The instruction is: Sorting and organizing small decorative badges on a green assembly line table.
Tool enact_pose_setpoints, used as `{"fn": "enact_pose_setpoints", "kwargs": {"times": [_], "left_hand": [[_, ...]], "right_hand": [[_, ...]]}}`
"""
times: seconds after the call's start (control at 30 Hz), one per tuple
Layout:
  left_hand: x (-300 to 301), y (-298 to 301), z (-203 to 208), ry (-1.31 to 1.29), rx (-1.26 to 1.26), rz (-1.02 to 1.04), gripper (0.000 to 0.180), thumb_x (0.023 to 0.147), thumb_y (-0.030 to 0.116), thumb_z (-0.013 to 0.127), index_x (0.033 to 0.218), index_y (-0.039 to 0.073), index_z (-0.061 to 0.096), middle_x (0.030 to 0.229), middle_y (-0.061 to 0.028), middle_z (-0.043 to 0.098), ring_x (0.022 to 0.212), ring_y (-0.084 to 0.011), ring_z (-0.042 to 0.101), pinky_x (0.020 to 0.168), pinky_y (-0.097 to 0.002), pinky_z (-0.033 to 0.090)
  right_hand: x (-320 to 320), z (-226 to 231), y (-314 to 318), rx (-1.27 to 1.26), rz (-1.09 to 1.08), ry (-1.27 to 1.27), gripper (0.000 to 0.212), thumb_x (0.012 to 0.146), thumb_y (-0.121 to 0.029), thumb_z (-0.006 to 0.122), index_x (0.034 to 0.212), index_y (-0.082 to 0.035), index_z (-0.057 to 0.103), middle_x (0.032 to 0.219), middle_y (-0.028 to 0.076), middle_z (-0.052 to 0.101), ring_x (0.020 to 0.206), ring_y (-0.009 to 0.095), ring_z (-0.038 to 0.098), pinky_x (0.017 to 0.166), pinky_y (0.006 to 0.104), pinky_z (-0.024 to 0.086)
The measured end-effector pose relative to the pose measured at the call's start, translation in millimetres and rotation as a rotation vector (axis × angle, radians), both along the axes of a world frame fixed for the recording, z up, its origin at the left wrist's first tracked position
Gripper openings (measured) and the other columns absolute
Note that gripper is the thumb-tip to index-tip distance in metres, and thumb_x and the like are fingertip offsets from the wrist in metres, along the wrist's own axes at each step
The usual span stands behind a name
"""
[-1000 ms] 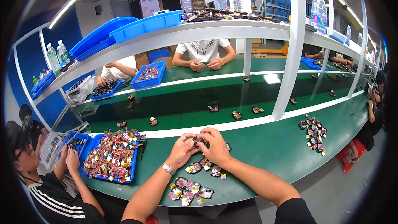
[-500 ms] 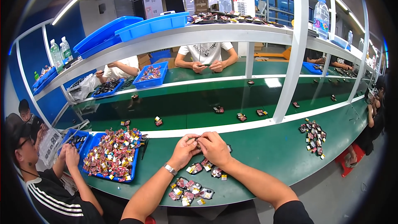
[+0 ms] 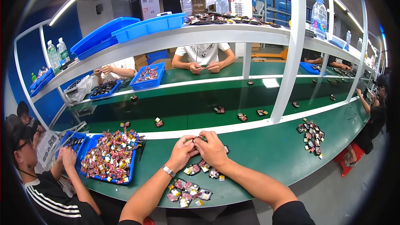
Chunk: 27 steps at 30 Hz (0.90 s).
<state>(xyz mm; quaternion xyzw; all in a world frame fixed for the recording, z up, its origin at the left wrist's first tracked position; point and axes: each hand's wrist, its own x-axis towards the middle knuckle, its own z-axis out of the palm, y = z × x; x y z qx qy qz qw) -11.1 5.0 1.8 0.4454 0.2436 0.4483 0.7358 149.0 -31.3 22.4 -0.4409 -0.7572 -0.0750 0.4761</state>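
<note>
My left hand (image 3: 180, 153), with a metal-banded watch (image 3: 168, 171) on its wrist, is closed at the fingertips on a small dark electronic unit (image 3: 195, 140). Over it, my right hand (image 3: 213, 151) pinches the same piece, so the fingers cover most of it. Just below my hands lies a group of black-cased units (image 3: 204, 166) with reddish circuit boards and yellow-and-white parts. Nearer the table edge sits another cluster of such units (image 3: 189, 191), between my forearms.
On my left stands a blue tray (image 3: 134, 167) heaped with red boards; a co-worker (image 3: 50, 183) sits beside it. More units (image 3: 311, 138) lie to the right. A white post (image 3: 291, 58) and a shelf (image 3: 166, 35) rise beyond the green table (image 3: 258, 162). Scattered units rest on the dark green strip.
My hands stay together on the small unit, with only slight finger movement. The whole view has shifted a little. At the far left, a co-worker's hands have come closer together.
</note>
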Motion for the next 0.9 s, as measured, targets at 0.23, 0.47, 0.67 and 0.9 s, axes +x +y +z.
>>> {"fn": "enact_pose_setpoints", "kwargs": {"times": [0.23,0.47,0.67,0.9], "left_hand": [[-5.2,2.9,2.7,-0.089,-0.028,-0.032,0.039,0.096,0.017,0.054,0.13,0.005,0.041,0.129,-0.0136,0.053,0.114,-0.0261,0.056,0.098,-0.0442,0.047],[-0.3,1.3,10.9,-0.134,0.031,0.016,0.054,0.095,0.018,0.056,0.14,0.005,0.03,0.147,-0.0184,0.037,0.128,-0.0358,0.047,0.105,-0.0502,0.042],[-11.6,1.6,9.6,-0.078,0.038,0.011,0.049,0.095,0.018,0.056,0.136,0.002,0.035,0.144,-0.02,0.04,0.125,-0.0354,0.05,0.104,-0.0457,0.045],[-3.2,1.8,12.9,-0.069,0.063,-0.042,0.043,0.095,0.015,0.055,0.133,-0.001,0.039,0.133,-0.0236,0.05,0.116,-0.0314,0.058,0.099,-0.041,0.049]], "right_hand": [[-2.0,4.5,13.7,-0.109,0.027,-0.04,0.026,0.079,-0.014,0.068,0.102,-0.004,0.066,0.112,0.015,0.06,0.1,0.032,0.059,0.087,0.0398,0.05],[45.1,-16.3,111.0,-0.31,-0.178,0.026,0.028,0.075,-0.018,0.071,0.098,-0.002,0.068,0.101,0.016,0.066,0.094,0.035,0.062,0.087,0.0413,0.049],[68.1,-13.4,107.0,-0.153,-0.379,-0.061,0.041,0.074,-0.035,0.075,0.098,-0.004,0.065,0.099,0.014,0.062,0.099,0.032,0.056,0.082,0.0446,0.048],[178.0,-18.3,86.3,-0.562,-0.812,-0.012,0.061,0.071,-0.026,0.078,0.119,0.001,0.052,0.112,0.019,0.057,0.109,0.037,0.053,0.091,0.0482,0.046]]}}
